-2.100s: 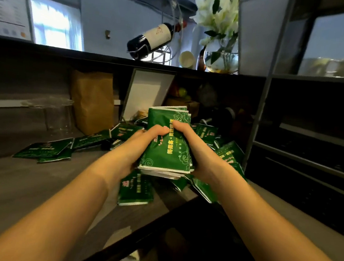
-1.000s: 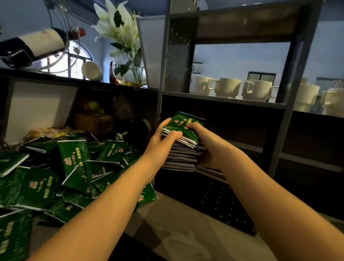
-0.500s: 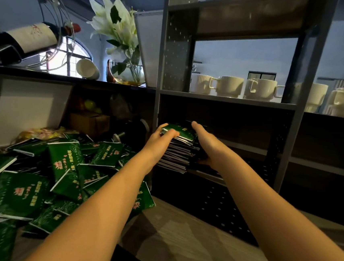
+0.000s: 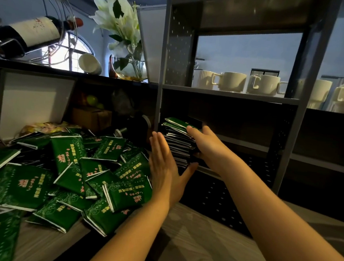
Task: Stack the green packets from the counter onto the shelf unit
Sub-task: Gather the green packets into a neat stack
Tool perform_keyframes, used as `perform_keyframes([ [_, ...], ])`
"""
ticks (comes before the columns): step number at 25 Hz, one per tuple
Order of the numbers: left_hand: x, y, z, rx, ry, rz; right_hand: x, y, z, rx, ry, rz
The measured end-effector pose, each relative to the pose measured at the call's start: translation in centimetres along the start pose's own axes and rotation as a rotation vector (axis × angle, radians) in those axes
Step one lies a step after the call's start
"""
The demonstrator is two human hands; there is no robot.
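We find a stack (image 4: 177, 143) of packets on a lower tier of the shelf unit (image 4: 230, 95). The right hand (image 4: 205, 143) grasps the stack, thumb on top. The left hand (image 4: 164, 171) is flat, fingers spread, against its near side. Loose packets (image 4: 91, 177) litter the counter (image 4: 208, 249).

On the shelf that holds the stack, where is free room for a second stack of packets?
Right of the stack of green packets the shelf looks bare up to the grey post, though dim. Left of it the corner post closes in. The counter is bare below; the loose packets crowd its left.
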State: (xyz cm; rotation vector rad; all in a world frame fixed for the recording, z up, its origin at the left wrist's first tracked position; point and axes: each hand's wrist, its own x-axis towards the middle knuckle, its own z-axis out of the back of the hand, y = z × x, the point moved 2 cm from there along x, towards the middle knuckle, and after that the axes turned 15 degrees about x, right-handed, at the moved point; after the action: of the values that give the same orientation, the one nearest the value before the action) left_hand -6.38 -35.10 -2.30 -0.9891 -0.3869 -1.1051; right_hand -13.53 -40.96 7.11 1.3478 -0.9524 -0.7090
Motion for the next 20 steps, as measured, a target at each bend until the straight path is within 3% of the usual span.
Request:
perform_keyframes([
  [13, 3.6, 2.4, -1.8, 0.080, 0.081, -0.018, 2.5, 0.3, -0.1, 0.001, 0.019, -0.032],
  [20, 3.7, 2.6, -2.0, 0.144, 0.078, -0.005, 3.9, -1.2, -0.8, 0.150, 0.032, -0.067],
])
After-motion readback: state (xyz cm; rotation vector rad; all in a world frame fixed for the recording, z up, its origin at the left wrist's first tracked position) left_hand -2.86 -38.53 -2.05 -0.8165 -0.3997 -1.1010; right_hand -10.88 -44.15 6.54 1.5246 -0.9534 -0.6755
